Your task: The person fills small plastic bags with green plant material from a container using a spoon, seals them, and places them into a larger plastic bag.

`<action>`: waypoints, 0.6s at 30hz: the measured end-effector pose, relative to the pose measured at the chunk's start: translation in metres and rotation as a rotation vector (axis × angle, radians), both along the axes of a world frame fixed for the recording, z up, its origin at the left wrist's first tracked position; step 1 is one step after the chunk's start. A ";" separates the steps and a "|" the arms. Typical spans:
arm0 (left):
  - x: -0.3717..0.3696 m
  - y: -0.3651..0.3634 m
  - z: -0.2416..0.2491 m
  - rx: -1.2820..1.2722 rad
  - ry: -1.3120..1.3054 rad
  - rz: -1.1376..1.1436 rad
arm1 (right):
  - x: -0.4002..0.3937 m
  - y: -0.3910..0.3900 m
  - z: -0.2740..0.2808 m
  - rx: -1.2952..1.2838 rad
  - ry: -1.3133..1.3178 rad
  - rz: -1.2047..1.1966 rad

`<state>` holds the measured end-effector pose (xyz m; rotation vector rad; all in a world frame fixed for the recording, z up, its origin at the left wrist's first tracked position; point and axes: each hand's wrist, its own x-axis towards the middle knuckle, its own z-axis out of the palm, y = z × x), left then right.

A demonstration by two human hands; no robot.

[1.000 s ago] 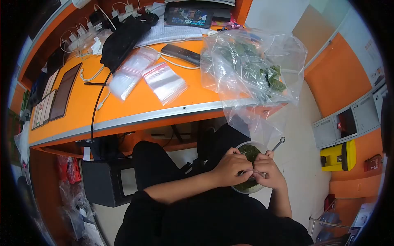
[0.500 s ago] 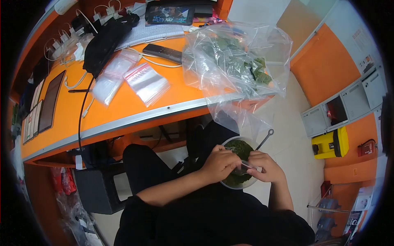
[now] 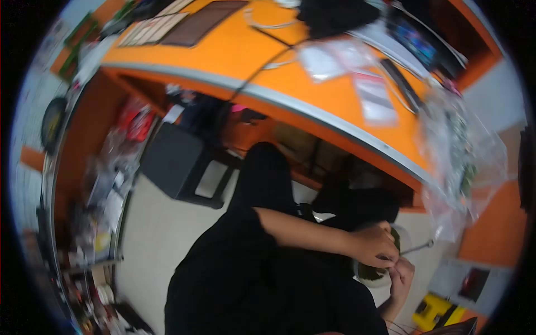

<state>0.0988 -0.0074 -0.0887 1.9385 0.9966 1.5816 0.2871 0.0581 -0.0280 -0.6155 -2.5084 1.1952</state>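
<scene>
A pale round bowl (image 3: pixel 378 283) of dark green chopped leaves (image 3: pixel 368 273) sits by my lap. Over it my left hand (image 3: pixel 375 245) is closed, its fingertips meeting those of my right hand (image 3: pixel 401 274), also closed. A small clear plastic bag is pinched between them half a second ago; now blur and the fingers hide most of it. From the bowl's right side sticks out a metal handle (image 3: pixel 420 246) with a ring at its end.
Small zip bags (image 3: pixel 375 100), a dark remote-like bar (image 3: pixel 400 84) and cables lie on the orange desk (image 3: pixel 268 92). A big clear bag of green leaves (image 3: pixel 460 151) hangs at the desk's right end. A black stool (image 3: pixel 173 159) stands at the left.
My view has swung left, so the desk, bowl and hands appear further right and tilted. Both hands stay together over the bowl, my left hand now covering more of it.
</scene>
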 end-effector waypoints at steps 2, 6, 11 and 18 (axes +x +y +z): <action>-0.002 0.000 -0.005 0.003 0.036 0.033 | -0.007 0.005 -0.001 -0.032 -0.070 0.032; 0.003 0.004 -0.011 -0.053 -0.065 0.035 | -0.016 -0.003 0.019 0.122 -0.177 -0.050; -0.005 0.002 0.000 -0.090 0.107 -0.005 | -0.010 0.003 0.059 0.115 -0.339 -0.072; -0.031 -0.006 -0.010 0.131 0.151 -0.054 | 0.020 0.052 0.155 0.815 0.378 -0.500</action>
